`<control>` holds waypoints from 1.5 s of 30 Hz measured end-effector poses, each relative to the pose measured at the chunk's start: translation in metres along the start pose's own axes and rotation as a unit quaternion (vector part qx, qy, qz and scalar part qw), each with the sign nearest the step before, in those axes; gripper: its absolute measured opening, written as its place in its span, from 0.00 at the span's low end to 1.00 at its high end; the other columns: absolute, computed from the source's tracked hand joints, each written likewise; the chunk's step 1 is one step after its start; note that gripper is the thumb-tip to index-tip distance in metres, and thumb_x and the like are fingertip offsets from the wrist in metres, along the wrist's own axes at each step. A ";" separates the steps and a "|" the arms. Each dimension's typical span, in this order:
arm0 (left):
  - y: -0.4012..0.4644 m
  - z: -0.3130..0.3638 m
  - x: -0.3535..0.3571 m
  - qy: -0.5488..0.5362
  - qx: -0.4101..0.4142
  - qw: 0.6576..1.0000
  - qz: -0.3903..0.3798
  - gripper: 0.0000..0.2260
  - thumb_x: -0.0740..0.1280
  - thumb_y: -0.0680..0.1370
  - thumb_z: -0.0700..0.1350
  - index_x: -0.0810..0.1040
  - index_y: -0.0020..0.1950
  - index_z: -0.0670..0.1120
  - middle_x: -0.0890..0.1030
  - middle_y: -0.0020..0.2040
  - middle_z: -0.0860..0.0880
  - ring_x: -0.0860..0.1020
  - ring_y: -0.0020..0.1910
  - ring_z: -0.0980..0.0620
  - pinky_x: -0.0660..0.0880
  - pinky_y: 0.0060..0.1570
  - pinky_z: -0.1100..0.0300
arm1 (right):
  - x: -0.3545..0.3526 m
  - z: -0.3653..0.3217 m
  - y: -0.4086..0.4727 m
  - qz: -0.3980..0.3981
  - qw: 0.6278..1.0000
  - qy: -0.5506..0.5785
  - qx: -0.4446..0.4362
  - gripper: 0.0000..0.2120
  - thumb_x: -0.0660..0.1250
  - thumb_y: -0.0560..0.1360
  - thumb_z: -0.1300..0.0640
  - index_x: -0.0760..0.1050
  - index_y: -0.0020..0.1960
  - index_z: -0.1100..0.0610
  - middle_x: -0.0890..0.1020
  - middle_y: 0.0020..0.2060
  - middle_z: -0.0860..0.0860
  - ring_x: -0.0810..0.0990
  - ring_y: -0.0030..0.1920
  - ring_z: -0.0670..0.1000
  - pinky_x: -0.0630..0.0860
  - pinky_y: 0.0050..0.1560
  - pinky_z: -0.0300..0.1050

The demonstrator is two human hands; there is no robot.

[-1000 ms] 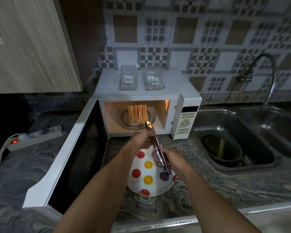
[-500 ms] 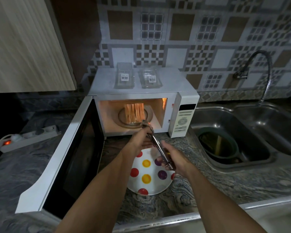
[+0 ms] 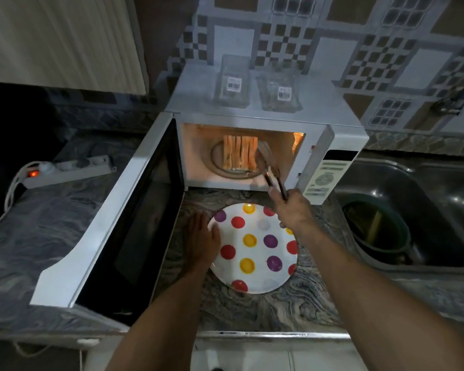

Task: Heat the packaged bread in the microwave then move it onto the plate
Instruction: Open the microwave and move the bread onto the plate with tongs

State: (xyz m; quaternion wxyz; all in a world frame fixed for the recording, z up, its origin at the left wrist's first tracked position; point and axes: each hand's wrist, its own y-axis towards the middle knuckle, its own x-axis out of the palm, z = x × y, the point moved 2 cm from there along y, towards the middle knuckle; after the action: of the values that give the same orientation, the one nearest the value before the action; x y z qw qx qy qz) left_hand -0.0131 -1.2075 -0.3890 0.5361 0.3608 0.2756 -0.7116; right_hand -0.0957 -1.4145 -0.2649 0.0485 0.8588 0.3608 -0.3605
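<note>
Several bread slices (image 3: 240,152) stand upright on the turntable inside the lit white microwave (image 3: 332,135), whose door (image 3: 113,210) hangs open to the left. My right hand (image 3: 292,207) grips metal tongs (image 3: 269,170) whose tips reach into the cavity at the right side of the bread. A white plate (image 3: 255,253) with coloured dots lies on the counter in front of the microwave. My left hand (image 3: 201,239) rests flat on the counter, its fingers touching the plate's left rim.
Two clear plastic packages (image 3: 232,81) lie on top of the microwave. A steel sink (image 3: 439,210) with a dark bowl (image 3: 375,228) sits at the right. A power strip (image 3: 65,171) with a lit switch lies at the left. A wall cabinet (image 3: 59,41) hangs above.
My left hand let go of the tongs and dropped to the plate's left rim. My right hand pushed the tongs forward into the microwave beside the bread. The view tilted down.
</note>
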 end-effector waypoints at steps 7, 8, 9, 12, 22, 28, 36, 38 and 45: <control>0.003 -0.010 0.005 -0.051 -0.010 0.998 0.036 0.26 0.53 0.74 0.47 0.76 0.70 0.44 0.72 0.72 0.43 0.67 0.73 0.42 0.59 0.75 0.50 | 0.007 -0.018 0.038 0.011 0.996 -0.082 -0.019 0.30 0.60 0.81 0.39 0.68 0.66 0.66 0.77 0.61 0.65 0.78 0.60 0.64 0.72 0.45 0.46; 0.004 -0.010 0.005 -0.063 -0.009 0.997 0.043 0.27 0.52 0.74 0.47 0.77 0.69 0.43 0.74 0.71 0.43 0.68 0.73 0.42 0.61 0.75 0.49 | 0.009 -0.020 0.043 0.009 0.997 -0.081 -0.017 0.30 0.60 0.81 0.39 0.68 0.67 0.66 0.77 0.62 0.65 0.77 0.61 0.64 0.73 0.50 0.49; 0.005 -0.010 0.006 -0.073 -0.008 0.996 0.051 0.27 0.52 0.73 0.47 0.77 0.68 0.42 0.75 0.70 0.42 0.69 0.72 0.41 0.62 0.74 0.48 | 0.013 -0.021 0.047 0.008 0.997 -0.080 -0.017 0.30 0.60 0.81 0.39 0.69 0.67 0.65 0.78 0.62 0.65 0.77 0.61 0.64 0.74 0.53 0.51; 0.007 -0.011 0.007 -0.094 0.003 0.994 0.059 0.26 0.53 0.73 0.45 0.78 0.67 0.42 0.75 0.70 0.42 0.68 0.72 0.42 0.62 0.74 0.49 | 0.025 -0.024 0.056 0.010 0.997 -0.075 -0.017 0.29 0.60 0.81 0.40 0.70 0.66 0.65 0.79 0.60 0.63 0.79 0.57 0.63 0.76 0.49 0.49; 0.010 -0.016 0.012 -0.068 0.001 0.994 0.081 0.26 0.55 0.72 0.44 0.79 0.67 0.44 0.76 0.70 0.46 0.69 0.72 0.45 0.63 0.73 0.54 | 0.057 -0.014 0.058 0.012 0.999 -0.040 0.025 0.29 0.62 0.79 0.39 0.67 0.62 0.65 0.79 0.58 0.64 0.84 0.48 0.65 0.83 0.43 0.59; 0.009 -0.013 0.008 -0.082 0.016 0.994 0.074 0.26 0.54 0.73 0.44 0.77 0.68 0.43 0.74 0.71 0.47 0.66 0.74 0.47 0.63 0.73 0.53 | 0.063 -0.029 0.066 0.033 0.998 -0.060 0.003 0.25 0.63 0.80 0.44 0.68 0.66 0.63 0.78 0.62 0.62 0.79 0.60 0.65 0.78 0.57 0.56; 0.010 -0.017 0.011 -0.109 0.004 0.989 0.101 0.25 0.56 0.73 0.43 0.78 0.67 0.43 0.77 0.68 0.46 0.69 0.72 0.46 0.64 0.72 0.55 | 0.065 -0.041 0.081 0.048 0.993 -0.101 -0.019 0.19 0.62 0.82 0.55 0.69 0.68 0.64 0.77 0.64 0.61 0.77 0.64 0.61 0.75 0.60 0.51; 0.009 -0.017 0.011 -0.120 0.000 0.988 0.099 0.24 0.56 0.73 0.42 0.78 0.68 0.43 0.77 0.68 0.46 0.70 0.72 0.46 0.65 0.72 0.53 | 0.062 -0.042 0.081 0.057 0.993 -0.106 -0.023 0.18 0.64 0.82 0.54 0.71 0.67 0.63 0.78 0.63 0.60 0.78 0.62 0.60 0.76 0.58 0.50; 0.013 -0.019 0.012 -0.148 -0.025 0.985 0.079 0.22 0.59 0.75 0.38 0.77 0.69 0.44 0.75 0.70 0.45 0.70 0.71 0.45 0.66 0.72 0.52 | 0.031 -0.034 0.058 0.092 0.989 -0.106 -0.042 0.18 0.62 0.83 0.51 0.75 0.63 0.64 0.80 0.60 0.63 0.79 0.60 0.64 0.71 0.47 0.46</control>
State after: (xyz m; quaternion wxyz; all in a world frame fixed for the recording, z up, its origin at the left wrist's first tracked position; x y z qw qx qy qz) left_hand 0.0013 -1.2031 -0.4093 0.6346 0.2583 0.1813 -0.7054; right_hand -0.0227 -1.4271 -0.2704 0.1551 0.8426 0.2877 -0.4281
